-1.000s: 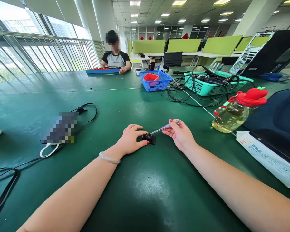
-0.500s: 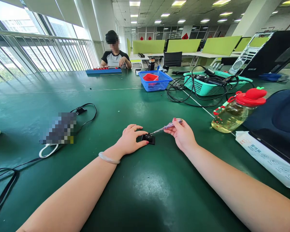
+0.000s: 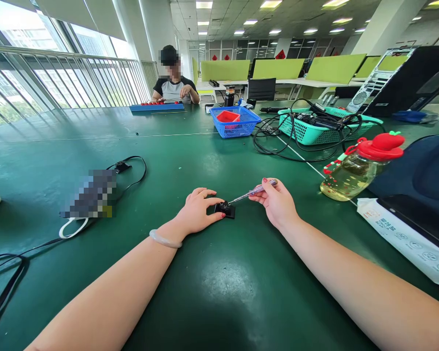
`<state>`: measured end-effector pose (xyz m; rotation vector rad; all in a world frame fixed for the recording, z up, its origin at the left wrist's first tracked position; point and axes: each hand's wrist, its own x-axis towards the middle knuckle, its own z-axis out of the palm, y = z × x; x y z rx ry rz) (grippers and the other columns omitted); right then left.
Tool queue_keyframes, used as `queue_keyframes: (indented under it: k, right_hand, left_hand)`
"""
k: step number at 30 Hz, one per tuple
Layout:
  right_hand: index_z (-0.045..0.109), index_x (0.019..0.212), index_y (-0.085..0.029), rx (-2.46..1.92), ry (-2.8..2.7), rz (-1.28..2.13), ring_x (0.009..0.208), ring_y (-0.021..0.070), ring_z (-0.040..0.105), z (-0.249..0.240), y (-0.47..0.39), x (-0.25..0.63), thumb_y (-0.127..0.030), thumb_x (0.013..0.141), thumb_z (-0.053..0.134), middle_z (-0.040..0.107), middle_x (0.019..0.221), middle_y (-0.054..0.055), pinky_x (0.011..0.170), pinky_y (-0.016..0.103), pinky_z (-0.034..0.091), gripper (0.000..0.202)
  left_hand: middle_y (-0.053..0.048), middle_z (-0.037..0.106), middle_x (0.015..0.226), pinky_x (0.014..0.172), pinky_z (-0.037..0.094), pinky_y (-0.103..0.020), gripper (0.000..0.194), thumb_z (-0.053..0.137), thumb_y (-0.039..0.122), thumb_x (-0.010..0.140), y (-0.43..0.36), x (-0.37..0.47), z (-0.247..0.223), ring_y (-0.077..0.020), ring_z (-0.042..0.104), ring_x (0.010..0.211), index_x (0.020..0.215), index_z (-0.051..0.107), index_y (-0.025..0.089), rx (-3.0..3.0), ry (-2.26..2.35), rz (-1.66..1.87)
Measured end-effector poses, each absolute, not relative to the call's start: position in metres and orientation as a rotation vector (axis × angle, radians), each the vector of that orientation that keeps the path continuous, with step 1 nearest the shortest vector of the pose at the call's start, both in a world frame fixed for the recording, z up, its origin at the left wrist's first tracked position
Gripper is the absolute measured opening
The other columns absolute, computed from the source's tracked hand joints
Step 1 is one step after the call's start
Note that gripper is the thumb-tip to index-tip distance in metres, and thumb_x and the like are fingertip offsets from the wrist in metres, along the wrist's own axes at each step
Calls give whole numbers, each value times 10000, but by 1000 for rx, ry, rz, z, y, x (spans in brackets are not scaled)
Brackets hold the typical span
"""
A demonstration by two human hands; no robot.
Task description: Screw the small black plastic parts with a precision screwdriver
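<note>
On the green table (image 3: 219, 273) a small black part on a flat black base (image 3: 229, 213) lies between the thumb and forefinger of my left hand (image 3: 199, 210). Those fingers are closed on its sides, and the details of the part are too small to make out. My right hand (image 3: 277, 202) grips a screwdriver (image 3: 254, 191) with a clear, purplish handle. Its thin metal shaft slants down to the left, and the tip is at the top of the black part. Whether the tip sits in a screw cannot be seen.
Ahead are a blue basket (image 3: 232, 129) with a red tray (image 3: 227, 117) and a teal basket (image 3: 307, 136) heaped with black cables. At right stands a red-lidded bottle (image 3: 354, 175) near a white package (image 3: 398, 239). A blurred dark device (image 3: 91, 195) with cords lies left. A person (image 3: 175, 85) sits opposite.
</note>
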<state>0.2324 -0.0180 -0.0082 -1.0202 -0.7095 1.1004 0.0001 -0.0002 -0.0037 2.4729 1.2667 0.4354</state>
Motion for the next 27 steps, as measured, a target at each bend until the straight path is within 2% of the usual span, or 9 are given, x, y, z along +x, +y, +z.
queue_keyframes:
  k: [4,9,17,27]
  right_hand:
    - [533,741,-222,-1029,-751,1043,589,118,657,-6,-20,231,-522,660,851,640,639,-61,561,242,584,445]
    - [524,788,-222,-1034,-797,1049,518,102,619,-5,-22,231,-539,658,841,715,697,-21,486,213,506,466]
    - [518,824,-229,-970,-740,1109,487,126,598,-10,-18,234,-602,806,687,696,626,1,481,249,490,410]
    - [549,749,-202,-995,-729,1131,482,113,611,-11,-17,235,-591,773,738,708,637,32,475,233,516,433]
  left_hand:
    - [-63,570,1376,1144,313,-573,377,659,479,847,0,0,-4,-337,367,1375,1191,704,331,2482,1265,438]
    - [-64,567,1379,1152,297,-578,385,664,484,844,0,0,-3,-345,364,1376,1195,703,330,2470,1270,432]
    - [-60,565,1389,1145,301,-580,386,646,482,856,0,0,-2,-347,363,1382,1209,694,336,2481,1280,392]
    - [-61,583,1364,1138,315,-591,368,664,472,844,1,0,-5,-347,387,1365,1185,706,338,2485,1262,447]
